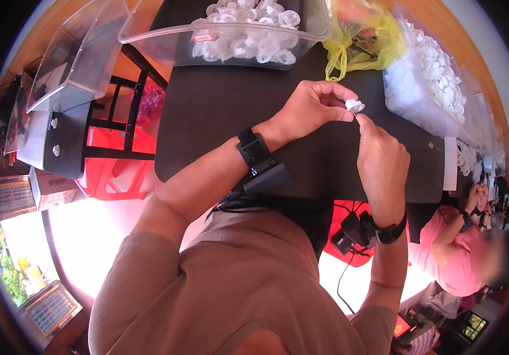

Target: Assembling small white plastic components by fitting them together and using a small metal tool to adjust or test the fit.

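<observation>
Both hands up over the black table (219,112), meeting just right of centre. Left hand (310,109) pinching a small white plastic part (354,106) between thumb and fingertips, part held just above the tabletop, not resting on it. Right hand (381,160) coming in from the near right, fingers curled, index tip pressed up against the underside of that same white part; firmly closed on it or only touching, cannot tell. Black band with a small dark device (263,163) strapped round the left wrist, another black strap (390,232) round the right wrist.

Far across the table, straight ahead: clear plastic bin (148,36) heaped with more white plastic parts (248,32) of the same kind. Just right of that, a crumpled yellow plastic bag (358,41), well clear of the hands. Along the right edge, a long clear bag packed with white pieces (438,71), stretching from far to mid table.

Off to the left, below table level: red plastic stool (115,163) under a black frame, and another clear tub (71,59) tilted beside it. Near right corner: another person in a pink shirt (452,254), own hands busy at a separate spot further right. Brown shirt (237,284) filling the near foreground.
</observation>
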`<action>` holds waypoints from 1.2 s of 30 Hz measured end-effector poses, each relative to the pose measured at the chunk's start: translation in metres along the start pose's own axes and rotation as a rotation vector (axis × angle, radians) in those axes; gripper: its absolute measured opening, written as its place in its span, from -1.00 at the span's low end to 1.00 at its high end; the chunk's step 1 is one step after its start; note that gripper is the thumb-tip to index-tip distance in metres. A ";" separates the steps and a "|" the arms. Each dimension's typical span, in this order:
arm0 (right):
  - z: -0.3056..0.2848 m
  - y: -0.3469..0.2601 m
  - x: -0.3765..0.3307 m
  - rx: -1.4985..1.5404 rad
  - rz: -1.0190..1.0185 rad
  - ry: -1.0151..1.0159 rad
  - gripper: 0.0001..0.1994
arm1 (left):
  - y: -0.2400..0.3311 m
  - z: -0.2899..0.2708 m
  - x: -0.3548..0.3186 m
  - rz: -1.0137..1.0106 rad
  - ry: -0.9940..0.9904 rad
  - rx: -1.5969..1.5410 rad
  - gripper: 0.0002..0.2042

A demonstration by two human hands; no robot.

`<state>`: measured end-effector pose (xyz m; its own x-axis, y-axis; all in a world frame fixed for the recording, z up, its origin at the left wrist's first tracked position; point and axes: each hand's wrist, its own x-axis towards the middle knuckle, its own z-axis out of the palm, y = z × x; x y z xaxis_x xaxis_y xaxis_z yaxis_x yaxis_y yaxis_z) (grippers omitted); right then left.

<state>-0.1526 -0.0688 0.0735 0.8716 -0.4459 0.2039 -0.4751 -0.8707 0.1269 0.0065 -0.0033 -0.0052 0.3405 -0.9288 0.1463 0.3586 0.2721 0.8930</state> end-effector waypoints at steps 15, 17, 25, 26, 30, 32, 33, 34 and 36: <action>-0.003 0.011 -0.024 0.842 0.258 0.064 -0.68 | 0.008 0.004 0.000 -0.004 0.004 -0.223 -0.70; -0.010 0.005 -0.024 0.842 0.267 0.051 -0.66 | 0.008 0.002 -0.001 -0.001 -0.008 -0.201 -0.69; -0.005 0.002 -0.021 0.857 0.172 0.117 -0.60 | 0.008 0.003 -0.001 -0.001 0.016 -0.162 -0.68; -0.006 0.002 -0.021 0.825 0.175 0.133 -0.60 | 0.009 0.003 -0.002 0.000 0.020 -0.158 -0.68; -0.009 0.002 -0.019 0.754 0.213 0.148 -0.61 | 0.009 0.002 -0.001 -0.012 0.017 -0.160 -0.68; -0.010 0.001 -0.017 0.764 0.214 0.140 -0.61 | 0.008 0.001 -0.002 -0.016 0.021 -0.178 -0.68; -0.010 0.001 -0.017 0.774 0.214 0.134 -0.62 | 0.008 0.001 -0.002 -0.018 0.021 -0.196 -0.68; -0.010 0.002 -0.017 0.772 0.215 0.133 -0.62 | 0.007 0.001 -0.002 -0.019 0.020 -0.197 -0.68; -0.009 0.004 -0.017 0.693 0.170 0.180 -0.62 | 0.007 0.002 -0.002 -0.022 0.022 -0.198 -0.67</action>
<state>-0.1699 -0.0628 0.0789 0.7310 -0.5973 0.3299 -0.3646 -0.7506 -0.5510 0.0066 -0.0005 0.0020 0.3484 -0.9301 0.1166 0.5294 0.2979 0.7944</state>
